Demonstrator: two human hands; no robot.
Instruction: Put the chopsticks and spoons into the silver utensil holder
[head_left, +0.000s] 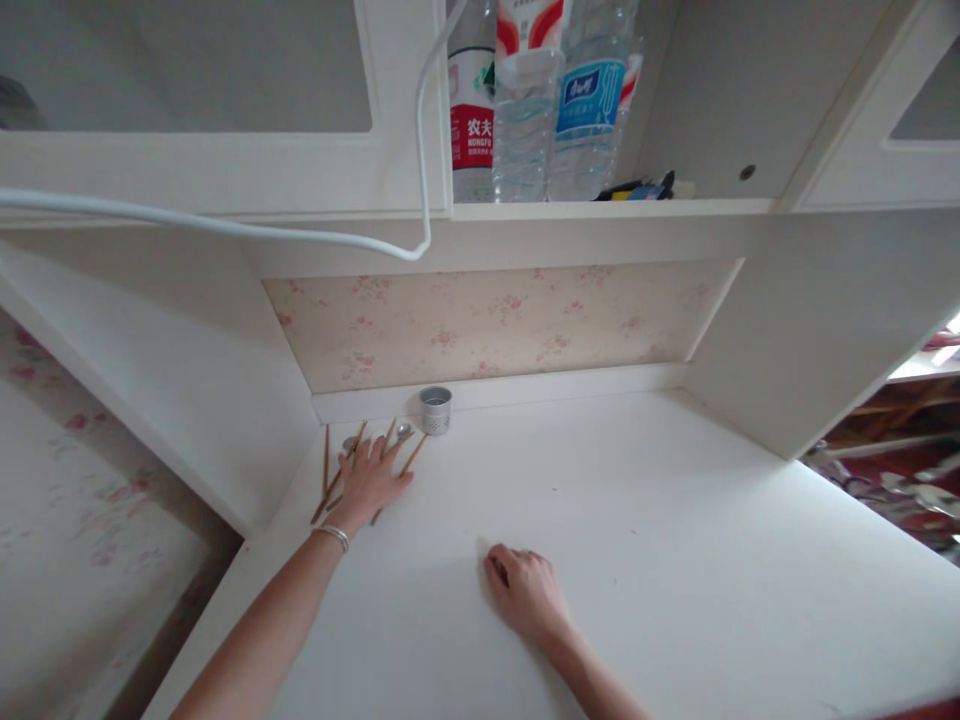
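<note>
My left hand (370,484) lies with fingers spread over several wooden chopsticks (325,462) at the back left of the white tabletop (600,580). It covers the middles of some of them, and their ends stick out around the fingers. The bowl of a metal spoon (405,431) shows just beyond the fingertips, and a second round metal piece (349,443) is partly hidden beside the hand. A small perforated metal cup (436,411) stands upright behind, apart from the hand. My right hand (528,592) rests on the tabletop nearer me, fingers curled in, with nothing visible in it.
Overhead, a white shelf (615,208) holds several water bottles (525,110) and some small dark items. A white cable (330,238) hangs across the cabinet front. Side panels (810,320) and a flowered back wall (487,320) enclose the tabletop.
</note>
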